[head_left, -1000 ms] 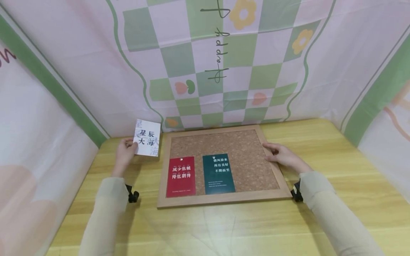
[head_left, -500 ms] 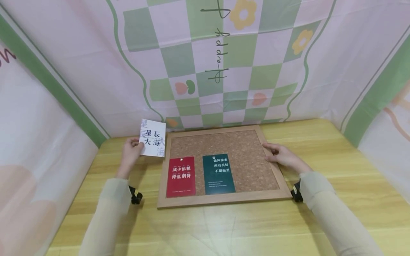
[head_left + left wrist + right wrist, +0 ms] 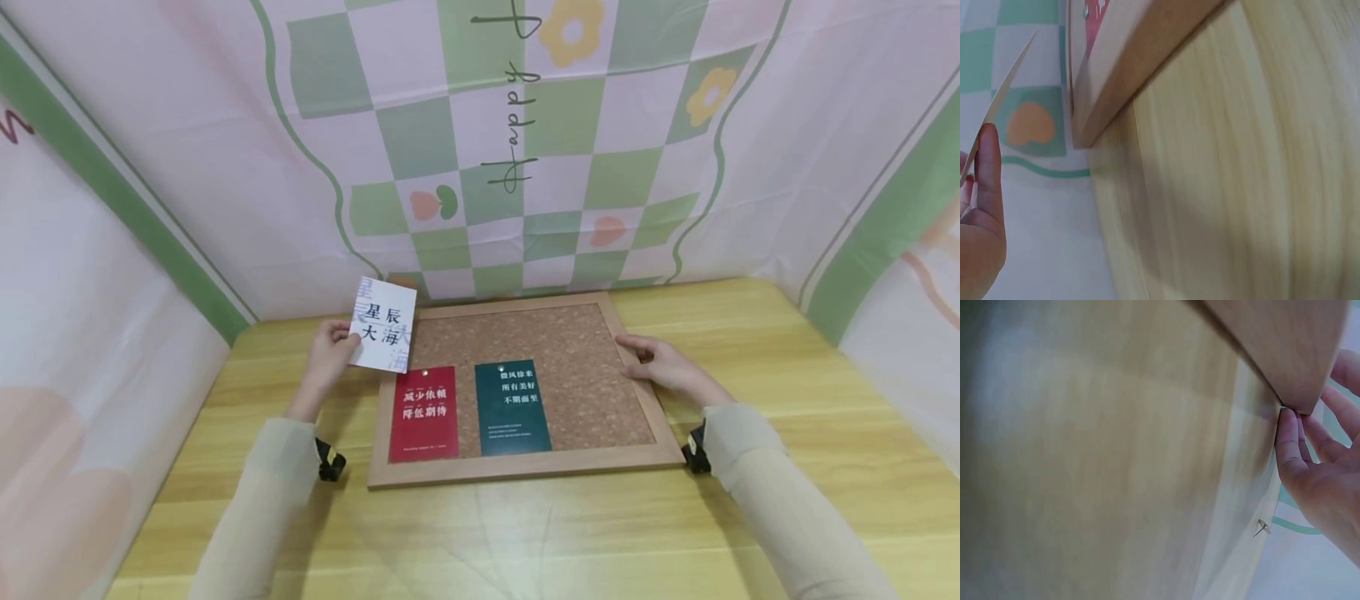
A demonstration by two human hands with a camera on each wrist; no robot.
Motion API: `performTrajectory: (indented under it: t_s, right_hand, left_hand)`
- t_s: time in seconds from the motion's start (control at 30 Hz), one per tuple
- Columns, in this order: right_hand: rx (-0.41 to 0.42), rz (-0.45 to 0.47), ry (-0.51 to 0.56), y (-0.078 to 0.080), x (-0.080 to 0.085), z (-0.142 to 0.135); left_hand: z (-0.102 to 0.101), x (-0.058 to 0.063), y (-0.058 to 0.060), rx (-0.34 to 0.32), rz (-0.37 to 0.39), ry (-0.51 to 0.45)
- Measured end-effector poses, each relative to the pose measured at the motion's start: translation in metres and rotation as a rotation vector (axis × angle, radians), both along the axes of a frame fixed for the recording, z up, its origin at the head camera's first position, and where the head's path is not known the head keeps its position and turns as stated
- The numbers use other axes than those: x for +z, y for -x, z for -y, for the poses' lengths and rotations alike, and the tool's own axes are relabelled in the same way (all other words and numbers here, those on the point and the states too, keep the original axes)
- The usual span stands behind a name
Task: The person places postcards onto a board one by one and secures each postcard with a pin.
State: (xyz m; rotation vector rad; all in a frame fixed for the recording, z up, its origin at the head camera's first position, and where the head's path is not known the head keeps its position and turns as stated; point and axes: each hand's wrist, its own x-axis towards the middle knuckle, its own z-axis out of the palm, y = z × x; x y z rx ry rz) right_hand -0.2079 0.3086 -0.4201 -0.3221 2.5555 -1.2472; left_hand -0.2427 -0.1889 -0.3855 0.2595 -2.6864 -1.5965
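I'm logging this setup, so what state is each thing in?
Corkboard: lying on the table, right hand touching its right edge.
White card: held tilted in the air by the left hand, untacked.
Red card: tacked at its top to the corkboard.
Green card: tacked at its top likewise.
Thumbtack: loose on the table.

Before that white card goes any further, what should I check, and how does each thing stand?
1. Card gripped: ok; the left hand pinches the white card.
2. Board steadied: ok; the right hand touches the right edge of the corkboard.
3. Room: ok; bare cork shows above the red card and green card.
4. Card clear of the frame: ok; the left wrist view shows a gap.
5. Tack in the right hand, if wanted: not ok; a loose thumbtack lies on the table.
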Motion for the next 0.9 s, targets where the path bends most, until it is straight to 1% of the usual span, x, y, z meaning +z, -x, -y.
performTrajectory:
  t_s: [0.17,0.3,0.43,0.73,0.9]
  right_hand:
    - [0.001,0.011,0.018,0.0,-0.001,-0.001]
    - [0.001,0.01,0.012,0.0,-0.001,-0.001]
    - [0.003,0.011,0.018,0.001,-0.001,-0.001]
    - [-0.009,0.01,-0.001,0.003,0.0,-0.002]
    - [-0.005,0.019,0.003,0.003,0.001,-0.002]
  left_hand:
    - [-0.009,-0.001,0.001,-0.035,0.012,-0.018]
    - [-0.017,-0.003,0.0,-0.069,0.012,-0.026]
    - [-0.024,-0.005,0.0,-0.102,-0.002,-0.042]
    - [-0.043,-0.005,-0.003,-0.187,-0.031,-0.06]
    - [-0.053,-0.005,-0.006,-0.223,-0.013,-0.057]
